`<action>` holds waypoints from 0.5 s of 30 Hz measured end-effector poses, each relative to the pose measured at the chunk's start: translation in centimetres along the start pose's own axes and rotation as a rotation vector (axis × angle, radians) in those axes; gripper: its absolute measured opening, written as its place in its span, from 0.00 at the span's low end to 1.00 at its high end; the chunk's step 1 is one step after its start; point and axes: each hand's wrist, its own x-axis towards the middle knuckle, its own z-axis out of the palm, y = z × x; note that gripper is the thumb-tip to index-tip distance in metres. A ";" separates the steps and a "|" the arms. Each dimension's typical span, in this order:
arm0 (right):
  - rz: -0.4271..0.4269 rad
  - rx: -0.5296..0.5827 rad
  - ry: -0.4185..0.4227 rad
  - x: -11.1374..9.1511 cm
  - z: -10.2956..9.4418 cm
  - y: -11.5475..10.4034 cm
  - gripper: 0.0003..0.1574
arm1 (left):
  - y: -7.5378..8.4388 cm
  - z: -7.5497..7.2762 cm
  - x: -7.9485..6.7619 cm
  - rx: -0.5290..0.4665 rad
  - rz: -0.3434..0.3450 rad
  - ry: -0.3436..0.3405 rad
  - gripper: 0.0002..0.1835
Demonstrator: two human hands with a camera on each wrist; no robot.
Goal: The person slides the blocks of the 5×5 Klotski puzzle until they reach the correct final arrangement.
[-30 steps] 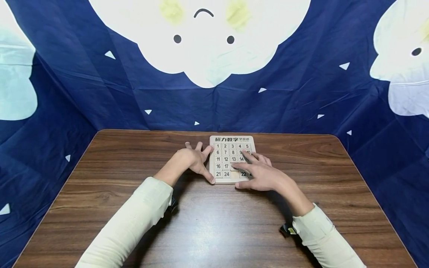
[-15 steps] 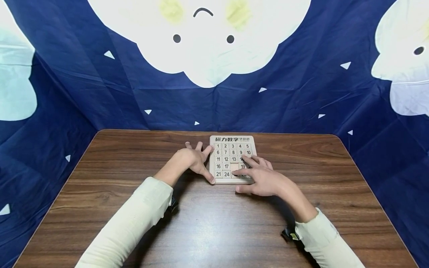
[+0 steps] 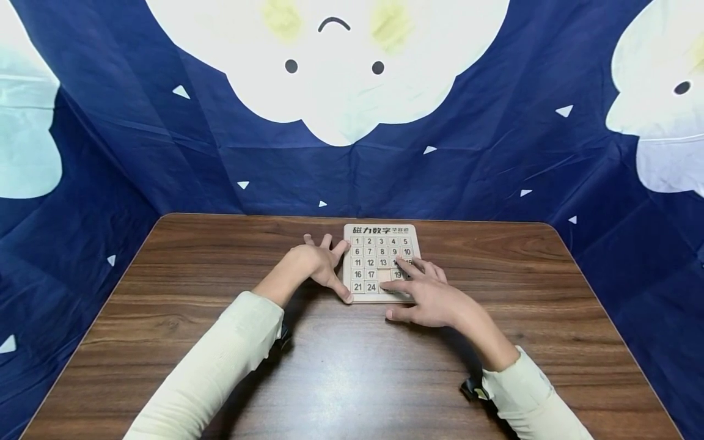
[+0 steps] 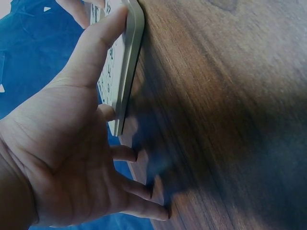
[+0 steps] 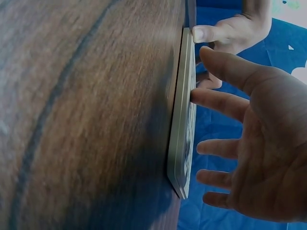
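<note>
A pale number sliding puzzle (image 3: 379,230) lies flat at the far side of the table, its rows of numbered tiles under a printed heading. My left hand (image 3: 321,264) steadies its left side with fingers spread: the thumb rests on the near left corner, the index fingertip touches the left edge. From the right, my right hand (image 3: 434,296) reaches over the board. Its index fingertip presses a bottom-row tile right of the 24 tile (image 3: 371,287), hiding the number. Above that tile shows a bare square (image 3: 384,275). The other right fingers cover tiles on the right; the thumb stays off the near edge.
The brown wood-grain table (image 3: 335,379) stretches toward me on all sides of the puzzle. Dark blue cloth (image 3: 187,165) with white clouds and small triangles hangs behind and beside the table. A black wrist device (image 3: 472,389) shows at the right cuff.
My right index finger has slid a tile one square toward me, and the bare square now lies above it. The right hand shifted slightly nearer; the left hand kept its place.
</note>
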 end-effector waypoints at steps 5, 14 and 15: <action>-0.004 -0.007 0.008 0.0 0.2 0.0 0.37 | -0.6 0.9 1.6 0.025 -0.017 -0.012 0.92; -0.008 0.004 0.031 -0.1 0.5 -0.1 0.38 | 0.2 0.1 -0.5 -0.010 0.007 0.013 0.84; -0.010 0.013 0.037 -0.1 0.5 0.0 0.38 | 0.2 0.0 -0.7 -0.005 0.005 0.013 0.84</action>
